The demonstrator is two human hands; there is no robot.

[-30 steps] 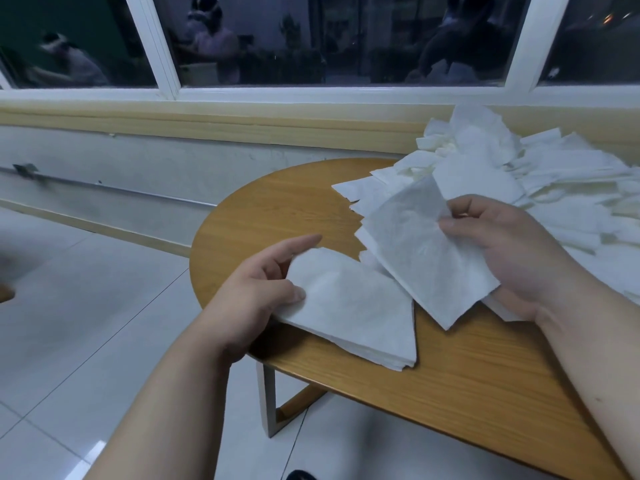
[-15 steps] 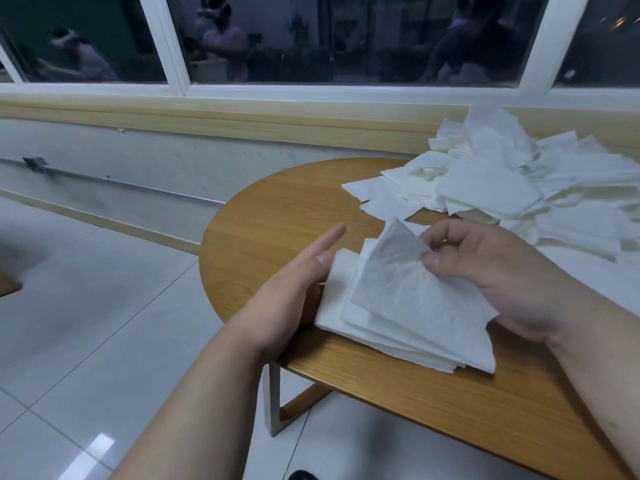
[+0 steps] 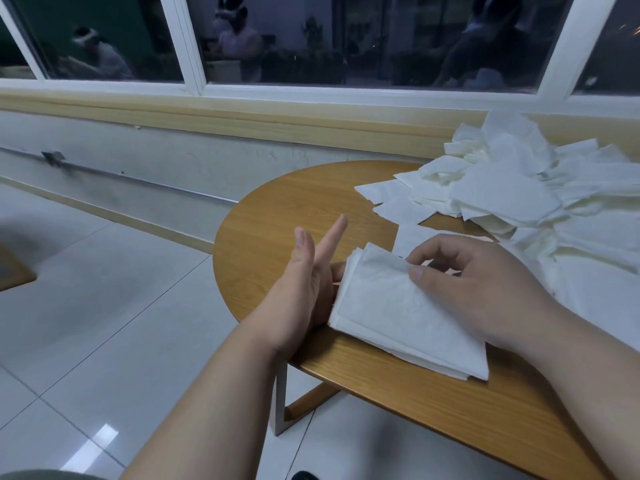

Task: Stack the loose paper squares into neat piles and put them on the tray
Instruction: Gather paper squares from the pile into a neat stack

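Though crinkly — square white paper stack (image 3: 391,317).

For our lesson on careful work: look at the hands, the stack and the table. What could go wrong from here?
The stack lies near the table's front edge; a push from the left hand could slide it off. Its sheets fan out at the far corner, so it may end up crooked. The loose pile lies close by the right hand, which might drag sheets along.
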